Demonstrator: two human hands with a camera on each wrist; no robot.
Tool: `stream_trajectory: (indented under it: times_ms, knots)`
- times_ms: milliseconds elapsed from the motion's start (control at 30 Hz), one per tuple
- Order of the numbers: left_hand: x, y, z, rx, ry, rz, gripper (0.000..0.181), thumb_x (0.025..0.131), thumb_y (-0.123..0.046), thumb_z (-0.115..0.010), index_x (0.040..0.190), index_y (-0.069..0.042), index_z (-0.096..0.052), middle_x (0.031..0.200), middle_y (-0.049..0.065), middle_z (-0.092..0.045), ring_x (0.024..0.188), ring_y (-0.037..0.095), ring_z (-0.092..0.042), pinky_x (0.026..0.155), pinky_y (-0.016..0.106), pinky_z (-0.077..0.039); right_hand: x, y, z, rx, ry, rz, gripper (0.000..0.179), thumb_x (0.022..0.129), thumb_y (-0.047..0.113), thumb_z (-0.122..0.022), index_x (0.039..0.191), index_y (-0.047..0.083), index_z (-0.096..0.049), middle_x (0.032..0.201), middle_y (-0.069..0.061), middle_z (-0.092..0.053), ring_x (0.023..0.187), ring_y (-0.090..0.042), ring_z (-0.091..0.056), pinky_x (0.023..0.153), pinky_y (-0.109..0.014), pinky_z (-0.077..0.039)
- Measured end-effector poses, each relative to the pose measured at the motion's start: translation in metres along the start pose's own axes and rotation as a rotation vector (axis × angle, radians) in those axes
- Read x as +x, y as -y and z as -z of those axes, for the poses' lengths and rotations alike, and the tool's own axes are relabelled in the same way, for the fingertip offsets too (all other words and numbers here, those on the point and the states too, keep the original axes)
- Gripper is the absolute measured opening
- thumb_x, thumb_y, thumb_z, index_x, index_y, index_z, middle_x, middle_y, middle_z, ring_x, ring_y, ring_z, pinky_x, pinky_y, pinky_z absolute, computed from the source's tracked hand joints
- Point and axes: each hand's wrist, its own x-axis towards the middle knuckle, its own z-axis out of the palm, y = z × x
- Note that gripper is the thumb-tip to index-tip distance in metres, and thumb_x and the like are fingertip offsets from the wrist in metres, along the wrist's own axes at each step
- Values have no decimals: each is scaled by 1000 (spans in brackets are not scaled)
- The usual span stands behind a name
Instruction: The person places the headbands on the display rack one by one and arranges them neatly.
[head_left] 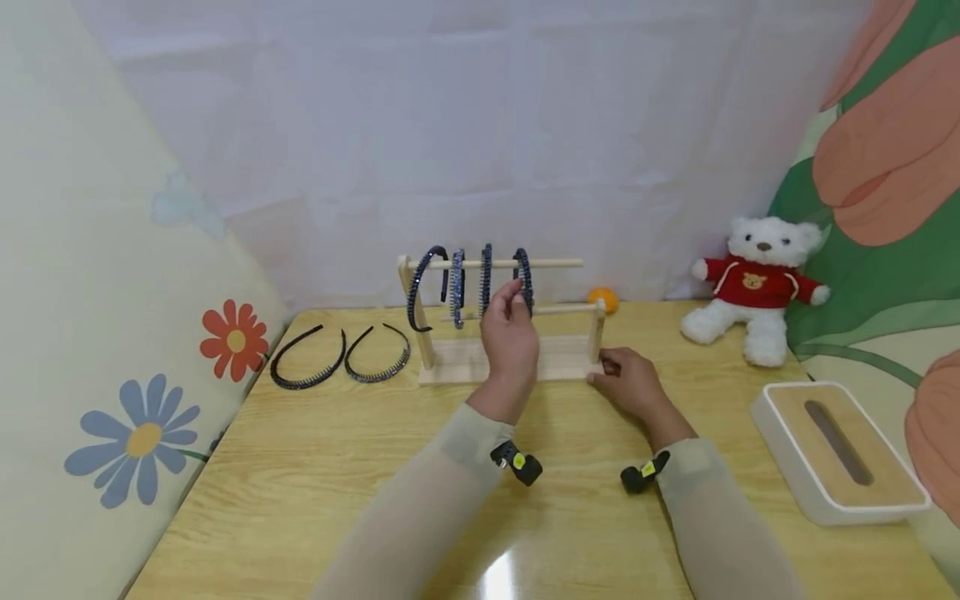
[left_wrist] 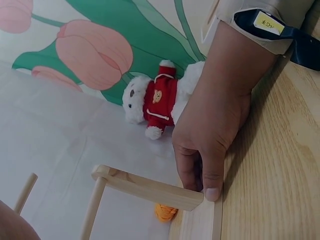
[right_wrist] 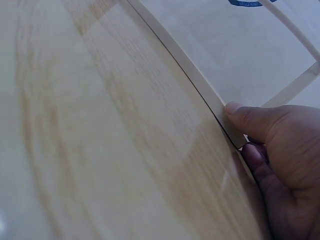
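Observation:
Several dark beaded headbands hang from the upper rod of a wooden rack (head_left: 558,343). My left hand (head_left: 512,346) is raised in front of the rack, its curled fingers and thumb holding the rightmost headband (head_left: 522,260). Only a sliver of that hand (left_wrist: 15,225) enters the left wrist view, at the lower left. My right hand (head_left: 636,385) grips the right end of the rack's base, below the short upright (head_left: 597,329). In the right wrist view, the thumb of the right hand (right_wrist: 287,155) lies on top of the base edge (right_wrist: 210,95), fingers tucked at the corner.
Two more headbands (head_left: 307,382) (head_left: 378,375) lie on the table left of the rack. An orange object (head_left: 603,298) sits behind the right upright. At the right are a white teddy bear in a red sweater (head_left: 756,283) and a wood-topped tissue box (head_left: 840,450).

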Motion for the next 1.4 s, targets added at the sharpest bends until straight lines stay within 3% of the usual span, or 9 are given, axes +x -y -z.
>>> stream_trajectory:
  times_ms: [433,567,700,867,967,1067,1233,1333,1400]
  knots:
    - [-3,-2,9,46,13,-15,36,114,-8,-54,149,-5,-64,152,12,-66,145,25,-60,121,35,-51,4,4,-1,10,-7,16,58,100,19,-81,147,-8,-62,142,-29,-65,127,-41,-70,110,-53,-58]
    - [-11,0,21,94,66,-34,42,115,-11,-54,157,-8,-57,156,7,-65,149,24,-57,124,37,-48,5,5,-3,3,-3,14,58,100,20,-82,147,-8,-62,141,-28,-65,127,-41,-70,110,-53,-58]
    - [-24,6,44,160,111,-81,45,115,-12,-55,159,-9,-55,155,5,-65,149,25,-57,124,38,-48,4,6,-4,5,9,8,59,100,21,-81,148,-7,-61,141,-28,-65,128,-41,-69,111,-53,-58]
    - [-39,17,92,243,141,-135,32,110,-9,-62,141,-2,-69,137,13,-76,129,28,-71,109,30,-59,4,5,-8,16,11,6,58,100,20,-81,148,-7,-62,138,-27,-67,126,-40,-70,111,-53,-57]
    - [-33,29,131,358,188,-190,23,108,-8,-66,129,-1,-73,125,15,-79,113,29,-74,97,27,-62,3,4,-9,21,4,11,57,99,20,-82,147,-6,-63,137,-27,-67,125,-40,-70,111,-53,-57]
    - [-16,40,179,544,253,-278,25,107,-12,-70,130,-3,-74,127,15,-79,113,31,-74,98,38,-62,3,2,-9,29,-8,11,57,99,19,-82,146,-7,-64,137,-27,-67,125,-40,-71,110,-53,-58]
    - [19,47,254,835,337,-378,37,107,-17,-74,140,0,-69,140,22,-71,129,43,-66,110,62,-55,2,0,-7,37,-21,7,56,98,17,-83,145,-7,-65,137,-28,-68,125,-41,-71,109,-52,-59]
    - [39,45,283,982,363,-368,41,107,-16,-73,144,1,-65,145,25,-66,134,48,-61,112,68,-51,1,-1,-6,35,-20,4,56,98,17,-82,145,-7,-65,136,-28,-68,124,-42,-71,109,-53,-59]
    - [54,44,293,1064,385,-349,43,107,-16,-72,146,1,-64,149,27,-62,136,50,-60,113,69,-49,0,-1,-5,29,-25,3,55,98,18,-82,145,-7,-65,136,-28,-68,124,-42,-70,109,-54,-58]
